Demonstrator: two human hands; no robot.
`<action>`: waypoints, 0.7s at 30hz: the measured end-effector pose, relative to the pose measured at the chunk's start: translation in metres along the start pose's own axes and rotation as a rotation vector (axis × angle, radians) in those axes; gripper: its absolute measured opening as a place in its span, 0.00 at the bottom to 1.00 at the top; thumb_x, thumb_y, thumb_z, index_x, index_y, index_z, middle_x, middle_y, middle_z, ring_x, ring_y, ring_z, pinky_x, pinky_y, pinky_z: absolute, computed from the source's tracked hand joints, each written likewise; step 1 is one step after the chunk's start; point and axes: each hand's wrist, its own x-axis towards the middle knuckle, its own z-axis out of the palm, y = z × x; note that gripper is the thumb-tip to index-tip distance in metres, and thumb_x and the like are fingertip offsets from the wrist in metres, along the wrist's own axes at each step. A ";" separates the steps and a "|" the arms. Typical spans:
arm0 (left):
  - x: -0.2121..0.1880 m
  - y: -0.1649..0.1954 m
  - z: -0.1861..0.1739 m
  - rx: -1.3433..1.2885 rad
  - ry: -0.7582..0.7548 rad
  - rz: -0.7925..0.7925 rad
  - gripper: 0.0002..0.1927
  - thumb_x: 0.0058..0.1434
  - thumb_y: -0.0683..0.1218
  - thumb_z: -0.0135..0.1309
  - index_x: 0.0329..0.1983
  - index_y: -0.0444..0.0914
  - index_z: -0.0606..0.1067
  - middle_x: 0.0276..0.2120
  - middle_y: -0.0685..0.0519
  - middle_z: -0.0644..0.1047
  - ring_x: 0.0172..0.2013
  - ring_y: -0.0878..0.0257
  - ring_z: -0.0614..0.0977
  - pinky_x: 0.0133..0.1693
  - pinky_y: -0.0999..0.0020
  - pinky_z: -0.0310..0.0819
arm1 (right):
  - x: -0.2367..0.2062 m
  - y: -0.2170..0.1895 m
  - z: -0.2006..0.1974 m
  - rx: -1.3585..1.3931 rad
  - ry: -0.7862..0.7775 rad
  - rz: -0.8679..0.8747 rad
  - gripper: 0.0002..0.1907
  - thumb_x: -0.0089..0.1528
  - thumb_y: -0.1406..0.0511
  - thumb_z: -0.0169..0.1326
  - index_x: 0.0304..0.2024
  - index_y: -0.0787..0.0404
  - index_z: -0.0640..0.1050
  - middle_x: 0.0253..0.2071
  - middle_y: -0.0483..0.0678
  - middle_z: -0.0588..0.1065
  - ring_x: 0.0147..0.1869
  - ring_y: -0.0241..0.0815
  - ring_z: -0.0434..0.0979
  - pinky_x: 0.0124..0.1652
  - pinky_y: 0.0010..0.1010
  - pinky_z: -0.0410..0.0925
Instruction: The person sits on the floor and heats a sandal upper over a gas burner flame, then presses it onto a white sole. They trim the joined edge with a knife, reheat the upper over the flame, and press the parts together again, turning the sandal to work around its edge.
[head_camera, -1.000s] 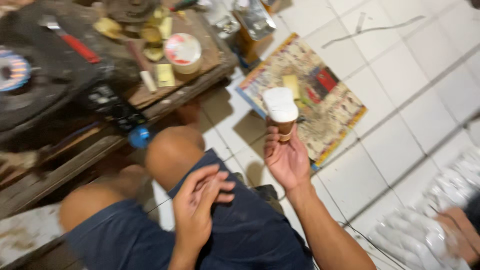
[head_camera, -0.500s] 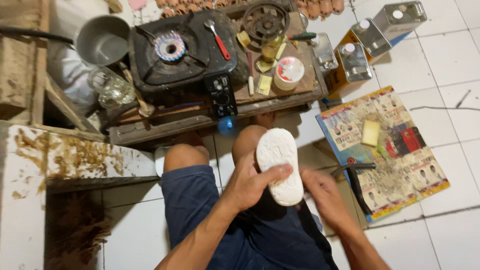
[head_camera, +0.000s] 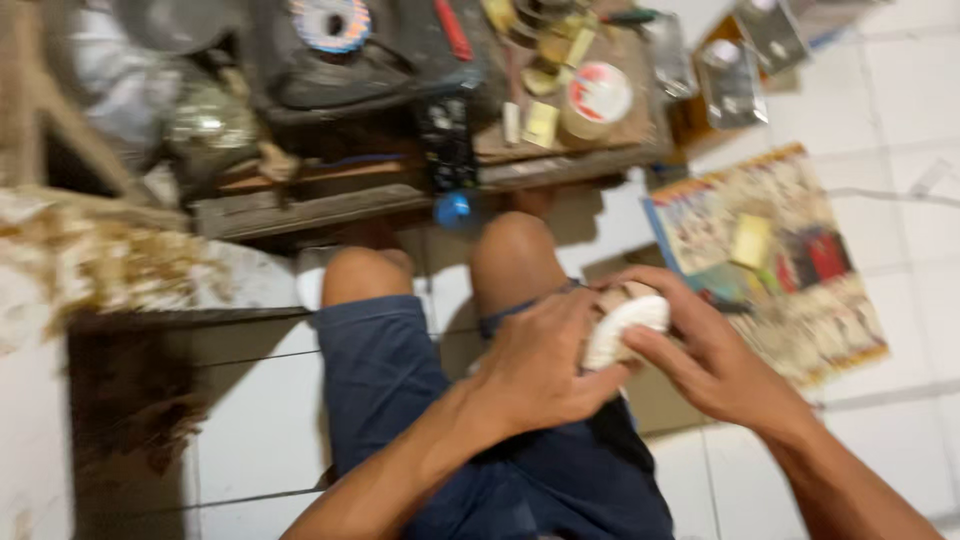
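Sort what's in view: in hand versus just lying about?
In hand: white sole-shaped piece, gripped by left hand and right hand over the lap.

Lying about: tape roll, red-handled tool, small gas stove, yellow block on the printed sheet, metal boxes.

A white sole (head_camera: 625, 325), oval and pale-edged, is clasped between the left hand (head_camera: 540, 365) and right hand (head_camera: 715, 355) over the right thigh, mostly hidden by fingers, its tan upper side barely showing
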 end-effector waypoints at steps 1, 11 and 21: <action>-0.001 -0.002 0.002 0.003 -0.003 0.026 0.25 0.56 0.54 0.62 0.51 0.34 0.74 0.43 0.43 0.80 0.45 0.45 0.83 0.45 0.54 0.77 | 0.000 0.007 -0.002 0.021 -0.042 -0.010 0.26 0.65 0.66 0.52 0.66 0.62 0.67 0.55 0.49 0.75 0.56 0.37 0.74 0.53 0.31 0.70; -0.057 0.009 -0.012 -0.357 -0.139 -0.040 0.41 0.59 0.59 0.62 0.69 0.33 0.66 0.56 0.39 0.71 0.55 0.46 0.73 0.57 0.52 0.64 | 0.029 0.052 -0.009 0.229 -0.351 -0.341 0.30 0.66 0.64 0.54 0.69 0.65 0.67 0.68 0.58 0.69 0.68 0.47 0.67 0.60 0.41 0.64; -0.131 0.015 -0.062 -1.271 0.774 -0.130 0.39 0.56 0.53 0.64 0.67 0.32 0.66 0.54 0.39 0.73 0.54 0.48 0.76 0.55 0.55 0.70 | 0.149 0.103 0.101 0.370 -0.992 -0.629 0.29 0.67 0.56 0.49 0.67 0.64 0.69 0.72 0.67 0.62 0.78 0.61 0.58 0.69 0.55 0.56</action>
